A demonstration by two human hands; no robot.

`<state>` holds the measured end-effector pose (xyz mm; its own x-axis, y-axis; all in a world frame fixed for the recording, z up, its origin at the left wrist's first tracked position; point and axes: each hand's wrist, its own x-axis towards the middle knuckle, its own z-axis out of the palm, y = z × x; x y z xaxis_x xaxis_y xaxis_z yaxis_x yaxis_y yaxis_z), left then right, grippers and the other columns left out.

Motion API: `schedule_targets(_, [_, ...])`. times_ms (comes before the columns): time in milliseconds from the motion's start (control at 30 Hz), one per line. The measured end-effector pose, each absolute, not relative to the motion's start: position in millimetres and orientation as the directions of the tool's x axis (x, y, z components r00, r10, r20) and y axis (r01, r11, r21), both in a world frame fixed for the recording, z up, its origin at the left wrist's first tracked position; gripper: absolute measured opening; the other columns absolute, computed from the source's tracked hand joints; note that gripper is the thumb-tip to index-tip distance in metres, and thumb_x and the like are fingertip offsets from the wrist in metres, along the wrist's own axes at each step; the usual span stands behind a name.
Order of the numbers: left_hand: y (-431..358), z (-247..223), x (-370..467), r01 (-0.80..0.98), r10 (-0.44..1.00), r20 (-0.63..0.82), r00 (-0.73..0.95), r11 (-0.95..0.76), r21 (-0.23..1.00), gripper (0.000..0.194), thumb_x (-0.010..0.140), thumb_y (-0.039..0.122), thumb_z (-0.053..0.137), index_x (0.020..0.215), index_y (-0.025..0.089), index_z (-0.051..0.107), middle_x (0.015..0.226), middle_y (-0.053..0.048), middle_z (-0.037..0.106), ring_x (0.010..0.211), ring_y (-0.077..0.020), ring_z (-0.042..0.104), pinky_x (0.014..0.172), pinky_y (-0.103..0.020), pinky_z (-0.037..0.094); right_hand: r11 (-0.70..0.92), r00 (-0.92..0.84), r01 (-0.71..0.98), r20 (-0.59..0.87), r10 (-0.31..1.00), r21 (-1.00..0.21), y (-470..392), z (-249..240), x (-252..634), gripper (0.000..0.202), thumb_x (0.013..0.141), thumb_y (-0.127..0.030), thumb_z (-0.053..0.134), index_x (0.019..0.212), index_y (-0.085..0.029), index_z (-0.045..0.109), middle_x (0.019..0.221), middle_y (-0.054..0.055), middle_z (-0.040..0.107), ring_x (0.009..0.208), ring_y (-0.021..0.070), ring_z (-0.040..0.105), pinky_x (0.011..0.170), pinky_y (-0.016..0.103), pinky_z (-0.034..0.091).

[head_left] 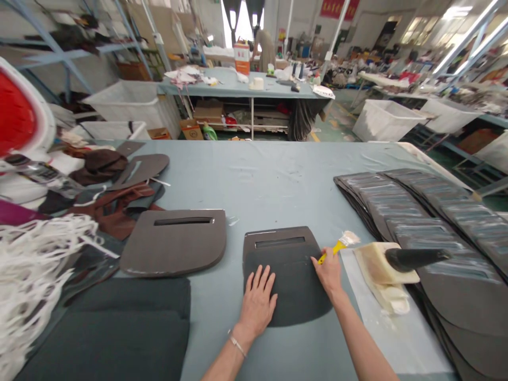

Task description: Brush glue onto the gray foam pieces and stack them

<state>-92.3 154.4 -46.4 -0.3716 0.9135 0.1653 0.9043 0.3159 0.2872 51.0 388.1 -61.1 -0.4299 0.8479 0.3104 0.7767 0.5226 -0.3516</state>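
Observation:
My left hand (260, 301) lies flat, fingers stretched out, on a dark fabric panel (293, 296). This panel covers most of a brown-grey foam-like piece (280, 234) with a slot near its far edge. A yellow-handled brush (335, 248) is gripped in my right hand (328, 270), its pale bristles pointing away to the right. The fingertips of that hand are at the panel's right edge. Left of them rests a thick stack of similar slotted pieces (174, 246). To the right, a cream glue-crusted container (381, 270) with a black conical part stands on a white sheet (381, 338).
Overlapping slotted pieces (444, 233) cover the table's right side. Dark fabric panels (119, 328) are piled at the near left, beside white strips (32, 280) and brown scraps (119, 206). Beyond the blue-grey table (262, 174) are another table (230, 90), white bins (127, 100) and a person (265, 50).

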Motion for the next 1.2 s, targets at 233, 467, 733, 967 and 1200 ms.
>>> schedule_targets(233, [138.9,-6.3,-124.3,0.785,0.824,0.199,-0.531,0.390,0.481,0.041,0.087,0.029,0.046,0.128,0.026,0.046,0.138,-0.007,0.045,0.127,-0.0206,0.040,0.102,-0.045,0.039,0.659,-0.547,0.709,0.394,0.739,-0.251,361.2,-5.9,10.5,0.048,0.091,-0.052,0.033,0.111,-0.017,0.059,0.080,0.011,0.058,0.072,0.0236,0.054,0.061,0.032,0.038])
schedule_targets(467, [51.3,16.0,-249.0,0.552,0.450,0.338,-0.827,0.762,0.338,0.038,0.089,0.025,0.041,0.125,0.020,0.049,0.136,-0.011,0.046,0.132,-0.0260,0.033,0.105,-0.051,0.032,0.714,-0.629,0.335,0.418,0.656,-0.615,273.0,61.2,-122.5,0.044,0.088,-0.052,0.041,0.112,-0.021,0.061,0.094,0.011,0.062,0.080,0.0218,0.057,0.071,0.034,0.045])
schedule_targets(733, [-27.3,5.6,-317.4,0.595,0.515,0.316,-0.797,0.760,0.261,0.036,0.085,0.021,0.046,0.121,0.019,0.053,0.122,-0.011,0.054,0.116,-0.0244,0.047,0.100,-0.047,0.039,0.269,-0.861,0.021,0.120,0.495,-0.963,95.8,75.2,-321.2,0.029,0.080,-0.042,0.054,0.093,-0.018,0.063,0.070,0.000,0.061,0.052,0.0113,0.052,0.050,0.022,0.041])
schedule_targets(967, [-37.0,-2.9,-335.6,0.602,0.522,0.304,-0.797,0.720,0.345,0.030,0.085,0.022,0.047,0.114,0.021,0.057,0.114,-0.009,0.055,0.105,-0.0243,0.049,0.093,-0.047,0.045,0.464,-0.875,-0.011,0.233,0.425,-0.886,63.9,44.3,-433.4,0.021,0.078,-0.034,0.050,0.084,-0.020,0.065,0.070,-0.002,0.062,0.057,0.0116,0.053,0.057,0.022,0.042])
schedule_targets(1200, [-42.2,-2.1,-343.2,0.624,0.531,0.329,-0.781,0.678,0.388,0.032,0.086,0.024,0.047,0.117,0.021,0.057,0.113,-0.010,0.055,0.104,-0.0251,0.048,0.090,-0.047,0.046,0.491,-0.696,0.115,0.283,0.660,-0.864,96.6,35.3,-471.6,0.030,0.079,-0.045,0.052,0.086,-0.019,0.065,0.075,0.003,0.067,0.063,0.0153,0.060,0.065,0.025,0.045])
